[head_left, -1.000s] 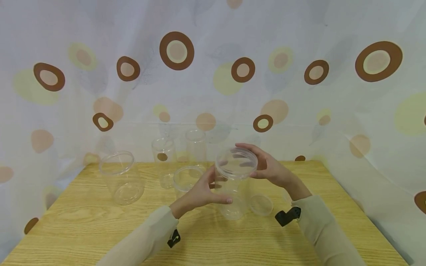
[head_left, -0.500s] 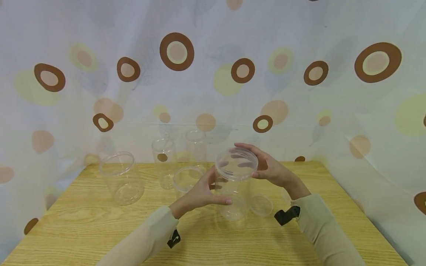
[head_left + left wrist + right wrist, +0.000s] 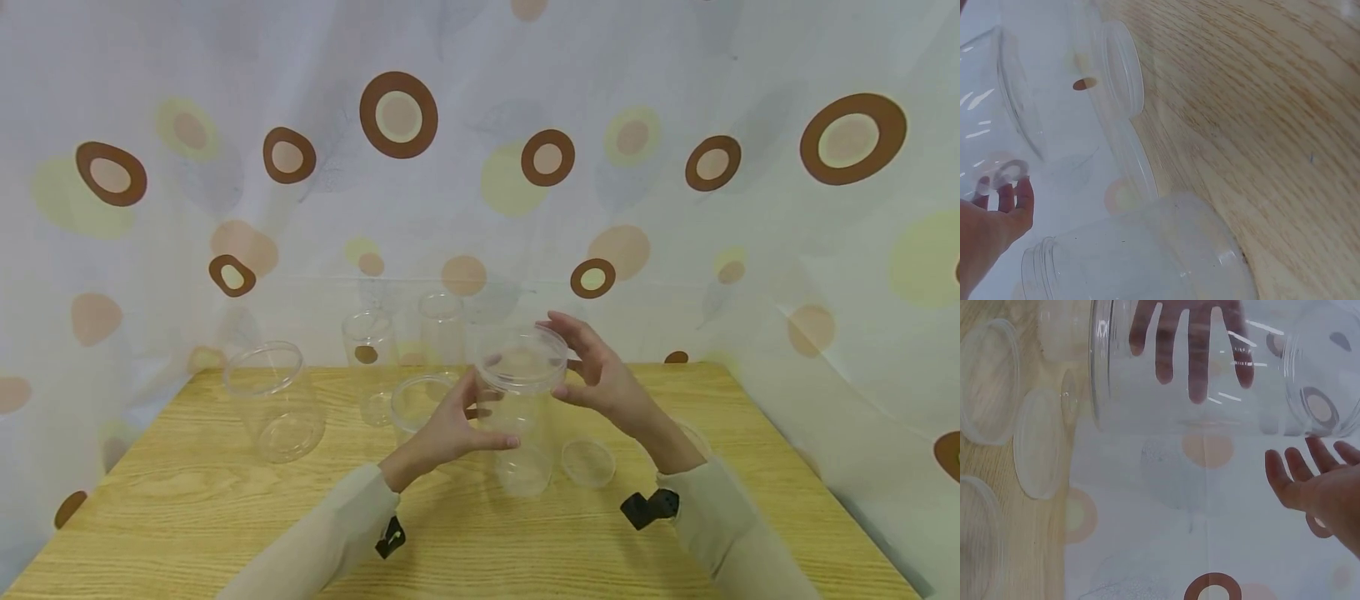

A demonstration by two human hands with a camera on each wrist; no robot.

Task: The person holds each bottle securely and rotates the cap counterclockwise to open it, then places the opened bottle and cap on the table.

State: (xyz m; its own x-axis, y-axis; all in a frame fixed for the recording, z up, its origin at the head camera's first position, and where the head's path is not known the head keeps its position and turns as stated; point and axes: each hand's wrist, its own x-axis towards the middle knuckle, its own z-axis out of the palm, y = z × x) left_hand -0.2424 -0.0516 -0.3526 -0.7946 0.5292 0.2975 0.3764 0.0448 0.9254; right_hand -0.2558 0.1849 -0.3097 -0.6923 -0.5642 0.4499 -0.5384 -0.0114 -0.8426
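Observation:
A large clear plastic jar [image 3: 525, 429] with a round clear lid [image 3: 521, 360] on top stands upright in my left hand [image 3: 450, 429], which grips its side. In the left wrist view its underside shows above the table, and the left hand [image 3: 994, 228] is at lower left. The left fingers [image 3: 1197, 356] show through the jar wall [image 3: 1166, 415] in the right wrist view. My right hand [image 3: 603, 379] is beside the lid with fingers spread and loosely bent. In the right wrist view this right hand [image 3: 1322, 481] is close to the jar's upper rim; contact is unclear.
Several open clear jars stand at left and back, including a wide jar [image 3: 288, 425], a tall jar [image 3: 371, 375], another tall jar [image 3: 442, 333] and a short jar [image 3: 408, 417]. Loose clear lids [image 3: 588, 463] lie on the wooden table [image 3: 225, 517]. A patterned curtain [image 3: 480, 208] hangs behind.
My right hand has loosened from the lid, its fingers spreading and moving slightly right. The lidded jar has tilted or shifted a little to the left, still gripped by my left hand.

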